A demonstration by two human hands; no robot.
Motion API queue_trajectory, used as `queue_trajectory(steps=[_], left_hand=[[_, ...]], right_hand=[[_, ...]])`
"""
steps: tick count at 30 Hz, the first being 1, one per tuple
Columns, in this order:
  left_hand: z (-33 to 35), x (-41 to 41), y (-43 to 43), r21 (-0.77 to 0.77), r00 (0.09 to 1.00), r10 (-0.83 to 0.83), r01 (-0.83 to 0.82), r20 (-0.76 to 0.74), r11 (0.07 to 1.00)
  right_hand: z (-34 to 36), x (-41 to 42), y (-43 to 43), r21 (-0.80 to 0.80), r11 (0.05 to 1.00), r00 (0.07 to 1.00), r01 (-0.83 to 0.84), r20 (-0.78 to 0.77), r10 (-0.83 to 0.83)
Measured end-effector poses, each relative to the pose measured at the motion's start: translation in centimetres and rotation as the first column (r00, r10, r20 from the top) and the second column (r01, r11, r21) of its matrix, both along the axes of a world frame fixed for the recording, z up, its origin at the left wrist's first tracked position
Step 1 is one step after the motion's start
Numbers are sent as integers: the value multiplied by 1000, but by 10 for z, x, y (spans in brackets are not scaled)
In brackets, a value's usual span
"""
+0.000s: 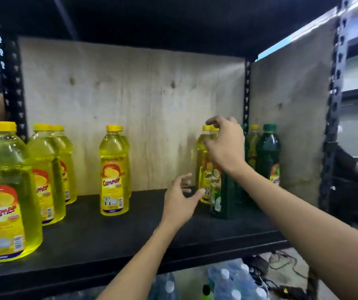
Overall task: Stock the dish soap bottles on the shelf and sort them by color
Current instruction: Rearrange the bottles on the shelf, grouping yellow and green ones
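So all the dish soap bottles are standing upright on the black shelf [108,234], caps up, long axis straight up and down, labels mostly facing me. The yellow ones read something like "Cammer" in red script under a lemon picture, with a barcode at the lower right of the label; the small print is too blurry to read. The nearest yellow bottle [11,191] is at the far left front. Two more yellow bottles [45,176] stand just behind and to the right of it, one partly hiding the other. A middle yellow bottle [114,169] sits further back toward the plywood back panel [152,105]. Over on the right it's a mixed bunch: a yellow pair [203,161] just beside a front green bottle [225,198] with a lime on its label. There's also a back green bottle [268,152] with a green cap near the right wall, and a yellow-capped bottle [253,144] tucked behind. My right hand [225,144] is up at the tops of that bunch, fingers curled. I can't tell if it's actually got hold of a cap or neck, since the hand itself hides that. My left hand [182,200] is released, fingers spread loose, holding nothing, thumb tip just by the yellow pair's label. Under the shelf there are clear water bottles [227,278] with white caps.
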State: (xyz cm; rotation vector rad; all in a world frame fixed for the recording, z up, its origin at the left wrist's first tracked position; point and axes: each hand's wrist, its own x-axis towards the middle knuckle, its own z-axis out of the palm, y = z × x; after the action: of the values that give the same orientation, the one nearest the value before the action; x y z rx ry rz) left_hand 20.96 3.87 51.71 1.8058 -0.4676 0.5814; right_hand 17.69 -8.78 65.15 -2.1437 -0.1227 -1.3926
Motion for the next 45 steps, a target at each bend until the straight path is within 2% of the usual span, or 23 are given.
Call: queue_trajectory(steps=[2, 4, 6, 8, 12, 15, 17, 19, 23, 28, 32, 36, 40, 45], left_hand=[[4, 7, -32, 46, 975, -111, 122, -195, 992], [3, 12, -56, 140, 942, -120, 170, -312, 975], [0, 15, -71, 175, 930, -75, 146, -360, 974], [-4, 19, -79, 176, 929, -43, 115, -368, 978], [-4, 16, -78, 176, 954, 44, 9, -296, 984], [-3, 8, -70, 174, 943, 185, -141, -275, 975], [-4, 8, -57, 169, 920, 299, -263, -252, 950], [-3, 19, -36, 187, 892, 409, -376, -191, 907], [2, 59, 4, 294, 802, 583, -529, -134, 796], [4, 117, 15, 281, 766, 608, -548, -211, 788], [3, 150, 21, 332, 714, 678, -605, -176, 723], [3, 164, 24, 354, 691, 710, -635, -135, 686], [4, 170, 20, 368, 677, 724, -644, -135, 671], [-1, 172, 19, 320, 693, 700, -633, -171, 705]], right_hand=[[6, -3, -25, 65, 992, 994, 108, -25, -107], [8, 0, -45, 140, 986, 974, 96, -215, -64], [5, 6, -54, 188, 981, 923, 52, -385, 24], [-2, 10, -56, 217, 976, 884, 8, -457, 95], [-16, 18, -52, 203, 979, 918, -33, -380, 110], [-15, 23, -39, 188, 969, 916, -160, -338, 217], [-12, 27, -25, 116, 958, 906, -262, -314, 285], [-9, 36, -6, 76, 929, 880, -363, -299, 369], [-9, 75, 31, 164, 832, 762, -530, -337, 553], [-11, 140, 61, 269, 754, 659, -599, -369, 656], [-17, 181, 65, 417, 679, 576, -605, -360, 734], [-16, 203, 64, 463, 617, 505, -636, -356, 787], [-17, 210, 56, 461, 631, 510, -624, -371, 776], [-17, 199, 58, 455, 658, 529, -601, -391, 753]])
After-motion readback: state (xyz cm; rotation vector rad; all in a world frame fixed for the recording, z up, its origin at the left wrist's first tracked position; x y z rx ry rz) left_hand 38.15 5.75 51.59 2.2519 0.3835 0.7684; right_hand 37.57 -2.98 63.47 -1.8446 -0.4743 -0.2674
